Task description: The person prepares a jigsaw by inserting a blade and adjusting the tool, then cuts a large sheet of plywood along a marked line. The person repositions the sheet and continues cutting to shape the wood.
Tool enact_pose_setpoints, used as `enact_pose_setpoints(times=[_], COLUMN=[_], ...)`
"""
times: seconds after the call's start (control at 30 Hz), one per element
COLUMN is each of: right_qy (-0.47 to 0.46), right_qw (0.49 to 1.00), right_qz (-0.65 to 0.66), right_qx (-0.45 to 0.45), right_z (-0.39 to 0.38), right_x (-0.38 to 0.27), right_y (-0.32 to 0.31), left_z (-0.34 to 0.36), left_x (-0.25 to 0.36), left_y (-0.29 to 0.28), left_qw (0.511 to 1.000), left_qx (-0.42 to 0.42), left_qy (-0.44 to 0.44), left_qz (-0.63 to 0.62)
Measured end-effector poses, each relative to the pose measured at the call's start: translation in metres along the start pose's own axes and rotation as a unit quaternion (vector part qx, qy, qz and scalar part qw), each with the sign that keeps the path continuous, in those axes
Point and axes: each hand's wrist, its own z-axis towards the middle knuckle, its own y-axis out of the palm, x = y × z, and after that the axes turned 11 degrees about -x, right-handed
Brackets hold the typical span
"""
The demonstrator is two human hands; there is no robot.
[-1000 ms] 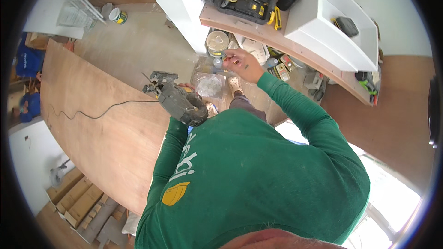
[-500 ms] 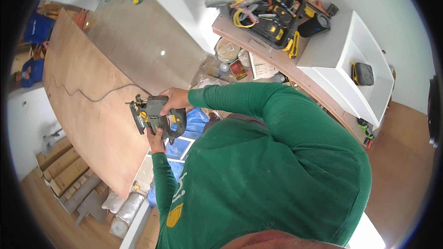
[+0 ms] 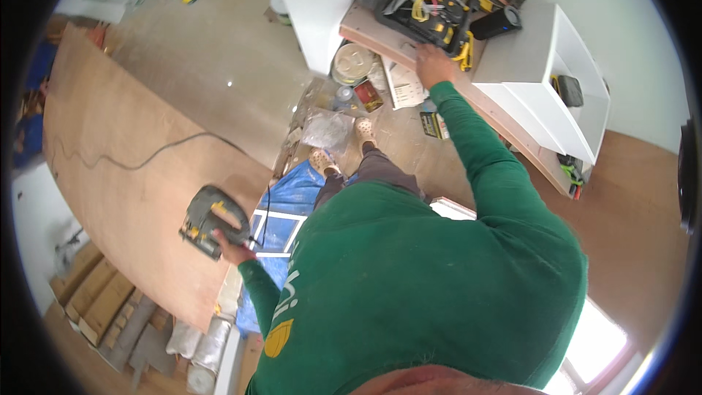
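Observation:
A grey-and-yellow jigsaw (image 3: 210, 221) is in my left hand (image 3: 232, 249), above the large plywood sheet (image 3: 131, 190) on my left; a dark cord lies across the sheet. My right hand (image 3: 435, 66) is out at the edge of the wooden shelf (image 3: 373, 33), just below the open black toolbox (image 3: 428, 11), its fingers loosely apart with nothing clearly held. A yellow utility knife (image 3: 465, 55) lies beside it, near a black cylinder (image 3: 497, 23).
A white box cabinet (image 3: 519, 58) sits on the shelf. Below are buckets (image 3: 353, 62), papers (image 3: 402, 88) and a plastic bag (image 3: 325, 128) near my feet. A blue tarp (image 3: 289, 186) with white frames lies beside the plywood; cardboard boxes (image 3: 106, 292) are at lower left.
My right hand has left the jigsaw and moved up to the shelf edge by the toolbox. My left hand has carried the jigsaw lower and left over the plywood.

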Motion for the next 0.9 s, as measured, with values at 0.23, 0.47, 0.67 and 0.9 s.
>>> enact_pose_setpoints(times=[0.23, 0.47, 0.67, 0.9], right_qy=[0.075, -0.029, -0.193, -0.196], right_qw=[0.997, 0.99, 0.977, 0.968], right_qz=[-0.019, 0.091, -0.082, -0.105], right_qx=[-0.016, 0.105, -0.028, -0.116], right_z=[0.004, 0.008, 0.1, 0.131], right_x=[-0.006, 0.004, 0.045, 0.035], right_y=[0.029, -0.034, -0.096, -0.108], left_z=[0.05, 0.064, 0.044, -0.013], left_x=[0.025, 0.01, 0.004, 0.002], left_y=[-0.024, -0.021, 0.004, 0.036], left_qw=[0.998, 0.997, 0.995, 0.994], left_qx=[0.033, 0.049, 0.037, 0.063], left_qy=[-0.002, -0.033, -0.041, -0.006], left_qz=[-0.048, -0.058, -0.077, -0.092])
